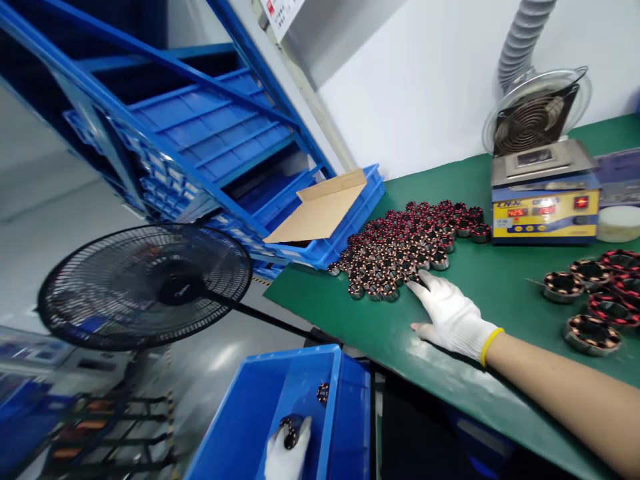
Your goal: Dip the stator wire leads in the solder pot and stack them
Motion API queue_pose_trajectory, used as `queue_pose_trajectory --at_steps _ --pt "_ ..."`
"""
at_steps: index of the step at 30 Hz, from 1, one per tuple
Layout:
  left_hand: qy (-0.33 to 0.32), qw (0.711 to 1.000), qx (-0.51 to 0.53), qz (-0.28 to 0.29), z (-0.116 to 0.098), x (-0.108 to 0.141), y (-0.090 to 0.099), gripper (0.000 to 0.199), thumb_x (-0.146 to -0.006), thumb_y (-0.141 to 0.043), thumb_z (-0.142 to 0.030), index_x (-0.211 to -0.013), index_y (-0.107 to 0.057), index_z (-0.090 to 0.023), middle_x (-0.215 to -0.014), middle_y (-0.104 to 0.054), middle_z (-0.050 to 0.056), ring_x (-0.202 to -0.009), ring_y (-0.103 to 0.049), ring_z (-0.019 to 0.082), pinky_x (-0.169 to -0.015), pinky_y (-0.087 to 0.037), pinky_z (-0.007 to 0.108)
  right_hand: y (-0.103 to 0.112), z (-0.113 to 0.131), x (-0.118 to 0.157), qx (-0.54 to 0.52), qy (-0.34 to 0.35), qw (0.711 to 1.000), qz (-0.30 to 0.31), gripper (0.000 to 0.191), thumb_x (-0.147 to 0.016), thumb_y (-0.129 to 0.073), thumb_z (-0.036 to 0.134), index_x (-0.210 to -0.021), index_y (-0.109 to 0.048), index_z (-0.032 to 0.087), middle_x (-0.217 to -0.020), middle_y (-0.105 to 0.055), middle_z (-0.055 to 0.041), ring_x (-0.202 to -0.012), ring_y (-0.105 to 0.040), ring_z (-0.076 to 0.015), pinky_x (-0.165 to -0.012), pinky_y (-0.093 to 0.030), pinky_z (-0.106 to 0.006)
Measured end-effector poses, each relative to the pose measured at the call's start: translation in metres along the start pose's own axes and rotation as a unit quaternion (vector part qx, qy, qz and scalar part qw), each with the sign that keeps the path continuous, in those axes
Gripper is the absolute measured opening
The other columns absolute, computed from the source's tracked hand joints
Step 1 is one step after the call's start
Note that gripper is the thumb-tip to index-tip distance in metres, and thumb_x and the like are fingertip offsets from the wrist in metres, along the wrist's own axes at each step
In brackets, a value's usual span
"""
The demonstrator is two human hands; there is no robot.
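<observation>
My right hand (450,313), in a white glove with a yellow cuff, lies flat on the green mat (480,293), its fingertips touching the near edge of a dense pile of small copper-wound stator coils (405,247). My left hand (287,453), also gloved, reaches down into a blue plastic bin (250,413) below the table edge and holds a small stator coil (290,432). Another loose coil (323,392) sits further in the bin.
Several larger stator coils (593,293) lie at the right. A yellow-and-blue heated unit with red displays (545,207) stands behind, under an extraction hose (525,40). A blue crate with cardboard (325,213), blue racks (200,133) and a black floor fan (145,287) stand left.
</observation>
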State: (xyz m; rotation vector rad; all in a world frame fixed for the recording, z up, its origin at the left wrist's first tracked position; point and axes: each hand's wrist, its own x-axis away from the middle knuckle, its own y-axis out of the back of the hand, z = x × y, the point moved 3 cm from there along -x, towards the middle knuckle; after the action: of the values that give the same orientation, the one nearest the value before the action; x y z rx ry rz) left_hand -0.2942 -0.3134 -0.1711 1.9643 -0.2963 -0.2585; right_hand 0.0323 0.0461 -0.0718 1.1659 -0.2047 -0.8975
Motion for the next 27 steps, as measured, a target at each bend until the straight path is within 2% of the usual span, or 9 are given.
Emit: queue_pose_trajectory --at_steps 4,6,10,14,17,19,22,24,27 --pt "0.176 0.963 0.185 -0.091 0.007 0.004 0.030 0.040 -0.069 -0.063 -0.065 -0.081 -0.063 -0.026 -0.089 -0.072 0.007 -0.106 -0.068 0.036 -0.087 -0.058 0.045 0.000 0.000 -0.001 0.000 -0.003 1.000 -0.014 0.081 -0.072 -0.066 0.049 -0.145 -0.049 0.017 -0.153 -0.028 -0.0159 -0.132 -0.038 -0.0366 -0.109 -0.039 -0.049" --pt "0.191 0.942 0.238 -0.141 -0.003 0.005 0.050 0.040 -0.068 -0.065 -0.063 -0.083 -0.063 -0.026 -0.090 -0.072 0.007 -0.104 -0.068 0.036 -0.086 -0.058 0.048 0.000 -0.001 -0.002 -0.002 -0.014 0.999 -0.029 0.084 -0.072 -0.066 0.049 -0.146 -0.047 0.016 -0.154 -0.027 -0.0162 -0.133 -0.039 -0.0374 -0.108 -0.040 -0.050" --pt "-0.028 0.930 0.332 -0.157 -0.070 0.009 0.091 0.045 -0.070 -0.064 -0.051 -0.103 -0.064 -0.021 -0.104 -0.071 0.007 -0.104 -0.067 0.031 -0.093 -0.055 0.046 -0.002 -0.006 -0.006 -0.019 -0.041 0.996 -0.081 0.090 -0.074 -0.064 0.057 -0.151 -0.038 0.016 -0.156 -0.025 -0.0155 -0.134 -0.040 -0.0375 -0.106 -0.043 -0.051" --pt "-0.295 0.928 0.226 -0.028 -0.184 0.035 0.106 0.035 -0.066 -0.063 -0.035 -0.098 -0.068 -0.023 -0.110 -0.067 0.008 -0.088 -0.068 0.027 -0.083 -0.059 0.045 0.003 -0.013 -0.007 -0.084 -0.033 0.983 -0.162 0.084 -0.087 -0.048 0.061 -0.152 -0.030 0.012 -0.156 -0.026 -0.0150 -0.144 -0.029 -0.0315 -0.116 -0.035 -0.048" --pt "-0.517 0.832 0.144 0.139 -0.271 0.069 0.085 0.037 -0.059 -0.075 -0.034 -0.095 -0.070 -0.026 -0.126 -0.060 0.007 -0.106 -0.065 0.029 -0.094 -0.056 0.039 0.007 -0.021 -0.004 -0.122 -0.062 0.976 -0.169 0.078 -0.093 -0.038 0.060 -0.153 -0.027 0.011 -0.156 -0.028 -0.0145 -0.145 -0.029 -0.0275 -0.120 -0.030 -0.044" --pt "-0.580 0.788 0.068 0.195 -0.315 0.086 0.061 0.049 -0.059 -0.082 -0.047 -0.104 -0.069 -0.030 -0.126 -0.059 0.004 -0.099 -0.068 0.025 -0.091 -0.058 0.036 0.008 -0.028 -0.001 -0.124 -0.078 0.976 -0.161 0.076 -0.094 -0.035 0.060 -0.154 -0.027 0.014 -0.155 -0.029 -0.0121 -0.144 -0.032 -0.0253 -0.121 -0.030 -0.041" --pt "-0.631 0.757 -0.053 0.161 -0.361 0.105 0.026 0.055 -0.062 -0.079 -0.065 -0.102 -0.070 -0.028 -0.123 -0.059 0.008 -0.088 -0.070 0.028 -0.078 -0.062 0.042 0.007 -0.040 0.003 -0.106 -0.065 0.979 -0.160 0.074 -0.093 -0.035 0.062 -0.154 -0.026 0.020 -0.155 -0.031 -0.0091 -0.144 -0.033 -0.0246 -0.121 -0.031 -0.040" --pt "-0.643 0.753 -0.059 0.128 -0.376 0.113 0.015 0.060 -0.062 -0.080 -0.066 -0.108 -0.069 -0.029 -0.127 -0.058 0.007 -0.096 -0.069 0.030 -0.082 -0.062 0.041 0.005 -0.050 0.002 -0.088 -0.047 0.983 -0.153 0.075 -0.092 -0.036 0.063 -0.155 -0.025 0.023 -0.156 -0.030 -0.0091 -0.144 -0.033 -0.0251 -0.121 -0.032 -0.041" --pt "-0.628 0.771 0.028 0.097 -0.375 0.112 0.029 0.087 -0.054 -0.089 -0.058 -0.130 -0.059 -0.029 -0.148 -0.045 0.005 -0.118 -0.061 0.029 -0.104 -0.053 0.036 0.003 -0.062 -0.001 -0.073 -0.014 0.984 -0.163 0.076 -0.093 -0.037 0.060 -0.157 -0.023 0.021 -0.154 -0.032 -0.0118 -0.144 -0.032 -0.0250 -0.122 -0.030 -0.038"
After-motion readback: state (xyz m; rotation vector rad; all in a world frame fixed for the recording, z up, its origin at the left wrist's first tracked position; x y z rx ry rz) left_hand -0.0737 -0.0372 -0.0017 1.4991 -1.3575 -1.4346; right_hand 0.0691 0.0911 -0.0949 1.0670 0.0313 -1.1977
